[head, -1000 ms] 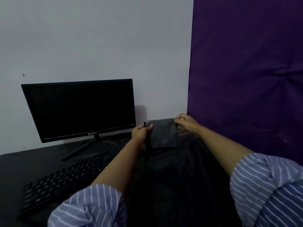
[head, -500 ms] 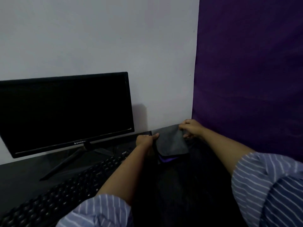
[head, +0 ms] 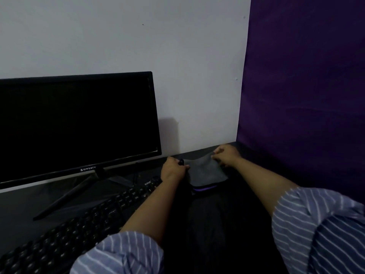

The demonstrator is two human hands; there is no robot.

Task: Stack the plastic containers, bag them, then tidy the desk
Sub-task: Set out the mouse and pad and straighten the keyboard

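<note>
A small grey cloth [head: 207, 172] lies low over the dark desk [head: 23, 202] near the back right corner, with a purple edge [head: 203, 188] showing under its near side. My left hand [head: 172, 169] pinches the cloth's left corner and also holds a thin dark object. My right hand [head: 225, 155] pinches the cloth's far right corner. No plastic containers or bag can be made out in the dim light.
A black monitor [head: 75, 123] on a spread-leg stand stands at the left against the white wall. A black keyboard [head: 79, 232] runs diagonally in front of it. A purple fabric panel [head: 306, 95] closes off the right side.
Both hands have lowered the grey cloth from upright to nearly flat on the desk. The camera has moved closer and turned right.
</note>
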